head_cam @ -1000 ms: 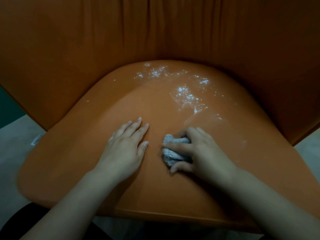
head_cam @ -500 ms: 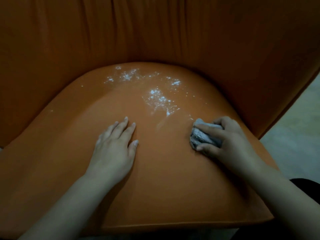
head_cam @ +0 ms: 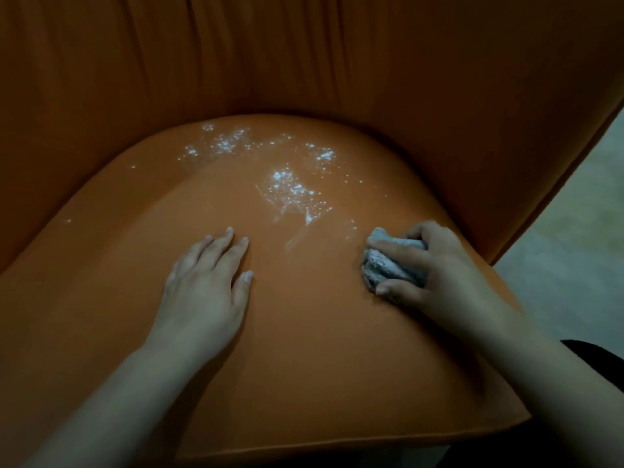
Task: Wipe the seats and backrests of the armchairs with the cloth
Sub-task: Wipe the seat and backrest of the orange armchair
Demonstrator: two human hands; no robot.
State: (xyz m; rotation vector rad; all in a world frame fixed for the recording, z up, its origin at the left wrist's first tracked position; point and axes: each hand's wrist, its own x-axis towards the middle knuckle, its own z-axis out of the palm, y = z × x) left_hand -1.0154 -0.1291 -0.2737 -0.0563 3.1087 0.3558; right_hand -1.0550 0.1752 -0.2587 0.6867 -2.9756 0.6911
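An orange armchair fills the view, its seat [head_cam: 304,349] in front of me and its pleated backrest [head_cam: 304,55] behind. White powder [head_cam: 287,187] is scattered over the rear middle of the seat. My right hand [head_cam: 435,271] grips a bunched grey cloth [head_cam: 385,265] and presses it on the seat's right side, just below and to the right of the powder. My left hand [head_cam: 206,288] lies flat on the seat with its fingers straight, left of the cloth.
A pale floor [head_cam: 574,248] shows past the chair's right edge. The backrest curves round both sides of the seat. A dark piece of clothing [head_cam: 601,359] sits at the right edge.
My right hand slid the cloth from the seat's middle to its right side, leaving a faint wiped streak. The left hand stays flat on the seat. The view shifted to the right.
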